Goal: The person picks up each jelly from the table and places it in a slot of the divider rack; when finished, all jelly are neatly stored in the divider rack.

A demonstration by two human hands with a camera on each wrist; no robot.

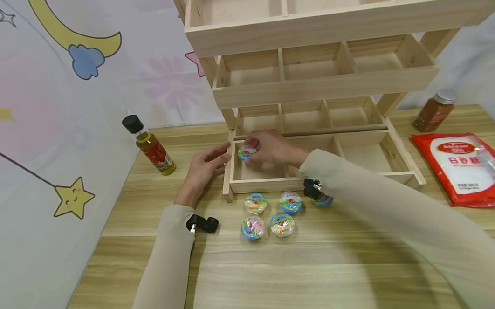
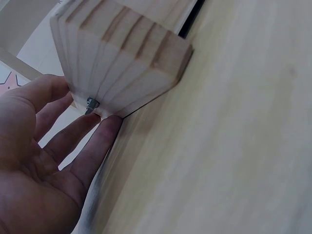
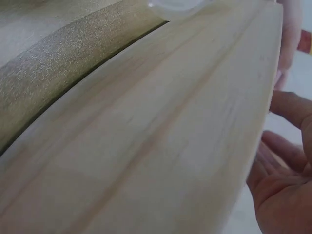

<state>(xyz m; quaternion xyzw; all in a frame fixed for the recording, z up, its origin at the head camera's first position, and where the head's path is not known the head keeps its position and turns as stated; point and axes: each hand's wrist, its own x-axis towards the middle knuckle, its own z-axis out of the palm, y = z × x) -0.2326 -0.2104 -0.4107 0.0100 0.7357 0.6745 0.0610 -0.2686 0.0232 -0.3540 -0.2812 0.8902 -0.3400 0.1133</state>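
Five small, round, clear plastic cups (image 1: 252, 227) with multicoloured lids near you; a sixth cup (image 1: 244, 153) pinched by your right hand (image 1: 274, 148).
The five lie toward 12 o'clock on the pale wood-grain tabletop (image 1: 237, 276). Beyond, your left hand (image 1: 203, 172), fingers loosely extended, touches the unpainted wooden rack (image 1: 324, 88) at 9 o'clock; the sixth cup is at its front tray's (image 1: 270, 186) 9 o'clock compartment (image 1: 265, 172).

We find passage between the wooden rack (image 1: 406, 159) and the red bag (image 1: 462, 173). The left hand (image 1: 203, 170) blocks the rack's left side, the right sleeve (image 1: 360, 190) crosses its front board (image 1: 270, 186), five cups (image 1: 282, 224) lie before it, and upper tiers (image 1: 324, 87) rise behind.
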